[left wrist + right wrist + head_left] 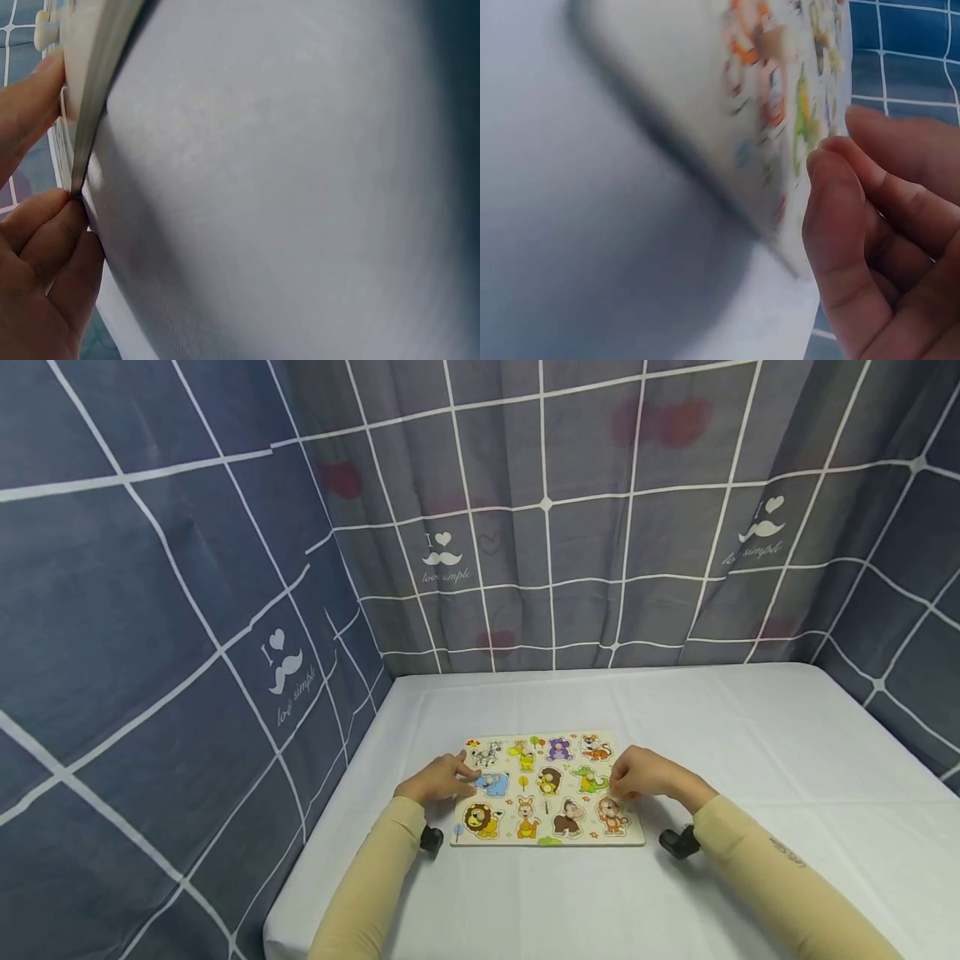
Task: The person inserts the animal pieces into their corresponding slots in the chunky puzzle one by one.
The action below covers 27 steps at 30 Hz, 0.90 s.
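Observation:
A wooden animal puzzle board (547, 841) lies on the white table, its slots showing several knobbed animal pieces. My left hand (441, 777) grips the board's left side beside the blue elephant piece (492, 785); in the left wrist view the thumb (34, 109) rests over the face while other fingertips touch the edge. Over the right side, my right hand (647, 772) is curled near the green crocodile piece (588, 779) and above the monkey piece (612, 817). Its thumb and finger tips nearly meet in the right wrist view, with no piece visible between them.
White cloth covers the table (750, 735). Dark checked curtains (517, 552) close off the back and both sides. Black wrist devices (678, 842) sit under both forearms, near the board's lower corners.

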Each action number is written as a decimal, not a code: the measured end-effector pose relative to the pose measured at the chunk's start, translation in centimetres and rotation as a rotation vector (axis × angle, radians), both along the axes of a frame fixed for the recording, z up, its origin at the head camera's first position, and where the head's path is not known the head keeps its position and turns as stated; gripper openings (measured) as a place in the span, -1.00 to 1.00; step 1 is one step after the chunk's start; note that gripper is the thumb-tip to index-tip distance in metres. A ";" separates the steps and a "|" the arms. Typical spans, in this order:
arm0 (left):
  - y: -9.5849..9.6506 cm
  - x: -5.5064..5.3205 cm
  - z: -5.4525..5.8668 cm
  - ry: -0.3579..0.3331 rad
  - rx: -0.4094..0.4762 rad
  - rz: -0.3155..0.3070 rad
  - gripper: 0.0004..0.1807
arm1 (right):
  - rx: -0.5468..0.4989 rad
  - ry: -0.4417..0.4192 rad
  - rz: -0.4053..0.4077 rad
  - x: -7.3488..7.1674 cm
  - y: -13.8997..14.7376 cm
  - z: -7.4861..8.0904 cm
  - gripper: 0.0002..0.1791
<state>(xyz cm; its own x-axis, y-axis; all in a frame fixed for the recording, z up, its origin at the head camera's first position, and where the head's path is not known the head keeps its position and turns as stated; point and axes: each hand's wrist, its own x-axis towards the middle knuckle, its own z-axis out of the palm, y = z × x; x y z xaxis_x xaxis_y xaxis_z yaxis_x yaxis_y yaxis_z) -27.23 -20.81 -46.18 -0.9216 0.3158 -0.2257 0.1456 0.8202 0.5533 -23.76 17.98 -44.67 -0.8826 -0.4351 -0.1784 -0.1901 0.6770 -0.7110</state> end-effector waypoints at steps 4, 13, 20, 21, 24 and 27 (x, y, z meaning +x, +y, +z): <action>0.0 0.0 0.0 0.006 0.002 -0.007 -0.55 | 0.014 -0.005 -0.009 0.5 1.1 -0.1 -0.93; -0.1 -0.1 0.0 -0.016 0.013 0.003 -0.57 | 0.029 -0.037 -0.051 1.5 3.6 -0.2 -0.95; 0.0 -0.1 0.3 -0.024 -0.005 0.018 -0.59 | 0.016 -0.045 -0.059 2.5 5.1 -0.1 -0.94; 0.0 -0.1 0.3 -0.026 -0.006 0.021 -0.59 | 0.012 -0.050 -0.061 2.7 5.3 -0.1 -0.94; 0.0 0.0 0.2 -0.024 -0.010 0.021 -0.58 | 0.005 -0.062 -0.075 3.2 5.8 -0.4 -0.93; 0.0 0.0 0.1 -0.024 -0.008 0.023 -0.58 | 0.000 -0.067 -0.087 3.6 6.4 -0.7 -0.93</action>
